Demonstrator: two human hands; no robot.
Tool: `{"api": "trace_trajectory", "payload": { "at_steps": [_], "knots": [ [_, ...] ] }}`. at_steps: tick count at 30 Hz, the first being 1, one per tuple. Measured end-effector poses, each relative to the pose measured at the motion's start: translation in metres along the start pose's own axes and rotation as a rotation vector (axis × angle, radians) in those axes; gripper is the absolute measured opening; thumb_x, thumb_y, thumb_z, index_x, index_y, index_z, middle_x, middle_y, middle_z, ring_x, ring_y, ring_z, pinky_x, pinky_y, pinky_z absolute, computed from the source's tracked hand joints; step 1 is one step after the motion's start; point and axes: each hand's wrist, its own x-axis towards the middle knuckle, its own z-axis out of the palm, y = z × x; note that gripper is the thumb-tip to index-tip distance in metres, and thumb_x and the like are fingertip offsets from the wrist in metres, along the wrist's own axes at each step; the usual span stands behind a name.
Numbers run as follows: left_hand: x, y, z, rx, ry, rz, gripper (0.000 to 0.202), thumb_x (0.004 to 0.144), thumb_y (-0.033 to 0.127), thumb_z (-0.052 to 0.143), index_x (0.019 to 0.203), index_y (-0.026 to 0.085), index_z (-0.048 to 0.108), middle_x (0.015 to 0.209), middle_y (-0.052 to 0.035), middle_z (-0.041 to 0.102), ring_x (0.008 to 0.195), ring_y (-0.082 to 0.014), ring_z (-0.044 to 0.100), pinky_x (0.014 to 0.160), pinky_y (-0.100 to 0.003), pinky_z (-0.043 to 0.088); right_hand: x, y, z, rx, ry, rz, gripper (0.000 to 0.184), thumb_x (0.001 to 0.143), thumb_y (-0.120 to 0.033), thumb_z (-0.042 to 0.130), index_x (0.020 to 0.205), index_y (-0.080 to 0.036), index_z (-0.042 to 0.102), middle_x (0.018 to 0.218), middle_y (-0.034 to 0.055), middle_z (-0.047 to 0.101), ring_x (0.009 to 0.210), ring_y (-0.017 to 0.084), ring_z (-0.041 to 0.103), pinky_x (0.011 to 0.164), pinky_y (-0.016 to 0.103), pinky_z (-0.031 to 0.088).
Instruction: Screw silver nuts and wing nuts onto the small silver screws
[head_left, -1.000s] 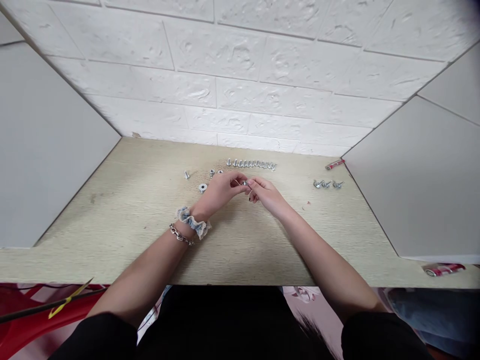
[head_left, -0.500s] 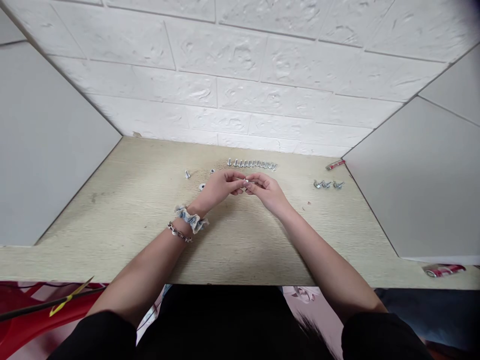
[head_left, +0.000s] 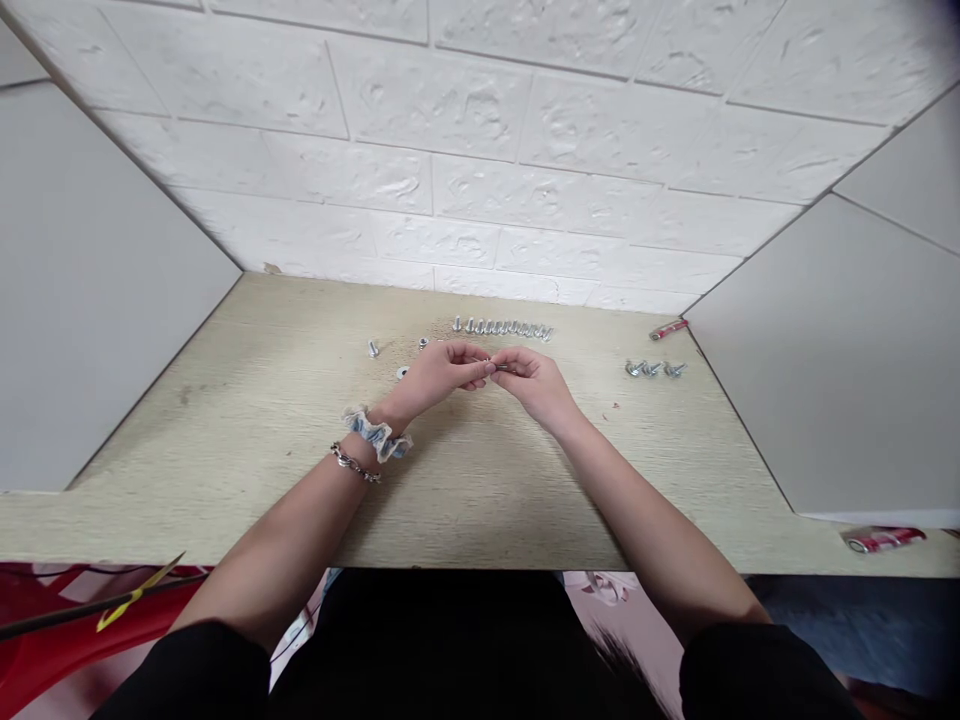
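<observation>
My left hand (head_left: 448, 370) and my right hand (head_left: 534, 384) meet fingertip to fingertip above the table. Between their pinched fingers is a small silver bolt (head_left: 503, 367), mostly hidden; its shank lies along the right fingers. Whether a nut or washer sits on it is covered by the left fingertips. Just left of my left hand lie a washer (head_left: 403, 373), partly hidden behind the wrist, and a nut (head_left: 424, 342). A single bolt (head_left: 373, 348) stands farther left. Behind the hands runs a row of several upright bolts (head_left: 499, 328).
Three bolts with parts fitted on them (head_left: 652, 369) lie at the right. One red battery-like cylinder (head_left: 668, 330) rests by the right panel (head_left: 840, 350), another red cylinder (head_left: 886, 540) near the table's (head_left: 480, 510) front right edge. A white brick-patterned wall (head_left: 480, 180) closes the back; a left panel (head_left: 112, 290) stands opposite.
The fingers of both hands have shifted slightly around the bolt, and less of its silver end shows at the left thumb. The view has moved slightly; the parts on the table stay put.
</observation>
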Motion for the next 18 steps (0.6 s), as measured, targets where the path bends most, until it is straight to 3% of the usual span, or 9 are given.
{"api": "trace_trajectory", "payload": {
  "at_steps": [7, 13, 18],
  "knots": [
    [-0.0003, 0.0001, 0.0025, -0.033, 0.040, 0.062, 0.024, 0.070, 0.030, 0.067, 0.085, 0.012, 0.061, 0.066, -0.0010, 0.061, 0.060, -0.0085, 0.055, 0.062, -0.025, 0.047, 0.0006, 0.0004, -0.0011, 0.008, 0.074, -0.017, 0.039, 0.058, -0.030, 0.072, 0.087, -0.021, 0.048, 0.081, -0.0025, 0.057, 0.068, 0.010, 0.057, 0.068, 0.027, 0.046],
    [-0.0011, 0.0015, 0.0025, 0.019, 0.087, 0.143, 0.025, 0.070, 0.029, 0.067, 0.085, 0.012, 0.059, 0.068, 0.0004, 0.059, 0.064, -0.0088, 0.055, 0.064, -0.024, 0.045, 0.0023, 0.0037, -0.0028, -0.124, 0.003, 0.175, 0.031, 0.067, -0.046, 0.063, 0.069, -0.016, 0.054, 0.065, -0.0020, 0.053, 0.057, 0.008, 0.050, 0.058, 0.025, 0.042],
    [-0.0019, 0.0001, 0.0020, 0.173, 0.097, 0.195, 0.023, 0.072, 0.030, 0.064, 0.086, 0.013, 0.060, 0.072, -0.0014, 0.061, 0.068, -0.0113, 0.057, 0.064, -0.025, 0.045, 0.0023, 0.0045, -0.0001, -0.089, 0.010, 0.209, 0.018, 0.067, -0.035, 0.060, 0.070, -0.017, 0.058, 0.067, -0.0016, 0.057, 0.054, 0.006, 0.050, 0.056, 0.023, 0.043]
  ]
}}
